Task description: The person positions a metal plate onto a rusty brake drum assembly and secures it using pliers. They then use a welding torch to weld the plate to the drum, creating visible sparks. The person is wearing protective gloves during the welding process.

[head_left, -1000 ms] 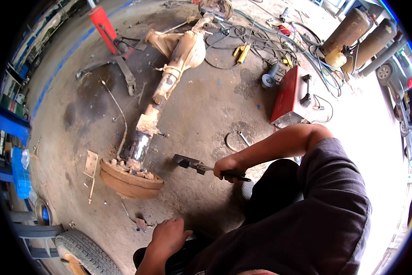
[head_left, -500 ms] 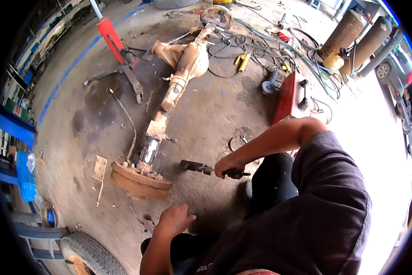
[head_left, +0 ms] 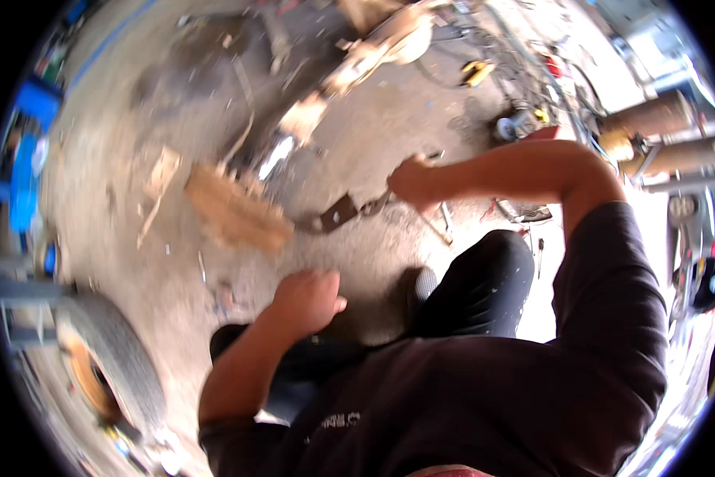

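My right hand is closed around the handles of pliers, which are mostly hidden by my fingers. Their jaws hold a small dark metal plate with a hole in it, just above the floor. To the left of the plate lies a rusty brake drum at the near end of a vehicle axle, whose tube has a shiny bare-metal band beside the drum. My left hand is curled into a fist over my left knee, with nothing visible in it. The picture is smeared by motion.
A tyre on a wheel lies at the near left. A rusty bracket is on the floor left of the drum. Toward the right are an angle grinder, a yellow-handled tool, hoses and gas cylinders.
The view has swung, so the axle sits higher and further right in the picture. My right hand has lifted and turned the pliers, tilting the plate. My left hand stays closed near my knee.
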A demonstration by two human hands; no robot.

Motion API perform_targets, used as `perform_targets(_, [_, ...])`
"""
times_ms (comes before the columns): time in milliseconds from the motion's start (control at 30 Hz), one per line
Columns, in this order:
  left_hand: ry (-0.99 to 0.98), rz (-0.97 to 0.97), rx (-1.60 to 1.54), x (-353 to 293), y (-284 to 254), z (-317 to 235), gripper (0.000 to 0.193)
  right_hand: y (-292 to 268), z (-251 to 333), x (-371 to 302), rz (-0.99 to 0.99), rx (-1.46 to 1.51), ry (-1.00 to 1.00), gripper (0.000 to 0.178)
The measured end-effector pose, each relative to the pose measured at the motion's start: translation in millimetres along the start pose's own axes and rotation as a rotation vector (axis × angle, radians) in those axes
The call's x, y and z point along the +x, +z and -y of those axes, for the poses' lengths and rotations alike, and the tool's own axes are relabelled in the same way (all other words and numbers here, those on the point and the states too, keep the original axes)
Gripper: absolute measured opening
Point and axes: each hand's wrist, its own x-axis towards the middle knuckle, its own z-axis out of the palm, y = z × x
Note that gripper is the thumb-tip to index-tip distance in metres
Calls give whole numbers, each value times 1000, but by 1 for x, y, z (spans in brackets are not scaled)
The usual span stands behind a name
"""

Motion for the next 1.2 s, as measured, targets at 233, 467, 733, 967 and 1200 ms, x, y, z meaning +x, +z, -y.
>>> perform_targets(233, [90,-96,40,-7,11,0,29,-62,-22,56,-209,-402,-231,27])
perform_targets(467, [169,-220,30,-25,14,11,18,-161,-32,61,-188,-689,-290,29])
perform_targets(733, [2,-164,69,-6,-11,72,16,-254,-52,57,-302,-883,-362,40])
perform_targets(967, [-96,-238,-115,19,-3,106,26,-272,-39,62,-333,-886,-430,38])
perform_targets(1200, [-34,-204,-72,2,-12,94,27,-289,-66,82,-452,-910,-599,34])
